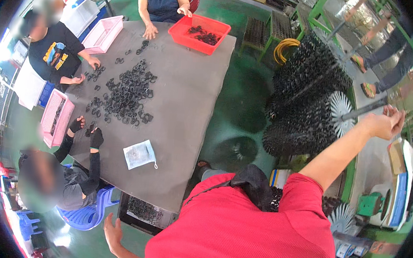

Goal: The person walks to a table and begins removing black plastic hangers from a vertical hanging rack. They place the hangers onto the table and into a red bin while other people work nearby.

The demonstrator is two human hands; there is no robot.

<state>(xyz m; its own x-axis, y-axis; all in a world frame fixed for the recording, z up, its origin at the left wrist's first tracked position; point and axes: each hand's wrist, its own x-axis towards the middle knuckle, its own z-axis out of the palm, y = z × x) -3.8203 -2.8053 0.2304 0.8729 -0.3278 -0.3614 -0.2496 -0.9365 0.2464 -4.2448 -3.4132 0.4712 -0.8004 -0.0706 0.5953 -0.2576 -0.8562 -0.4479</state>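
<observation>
My left hand (pixel 112 231) hangs low beside the table, fingers apart and nothing in it. My right arm stretches out to the right. The right hand (pixel 385 124) is closed, with fingers curled together near the end of a grey metal rod (pixel 361 111); what it holds, if anything, is too small to make out. A white fan-like ring of parts (pixel 340 109) sits around that rod. Next to it hang dense black clusters of small parts (pixel 300 92). A black bag (pixel 255 183) lies across my red shirt.
Three people sit around a grey table (pixel 179 108) with a pile of small black rings (pixel 130 92), a red tray (pixel 198 44), pink baskets (pixel 56 118) and a light-blue pouch (pixel 139 154). A blue chair (pixel 93 212) and a dark crate (pixel 145 213) stand low. Another person's legs (pixel 388 65) show beyond the rack.
</observation>
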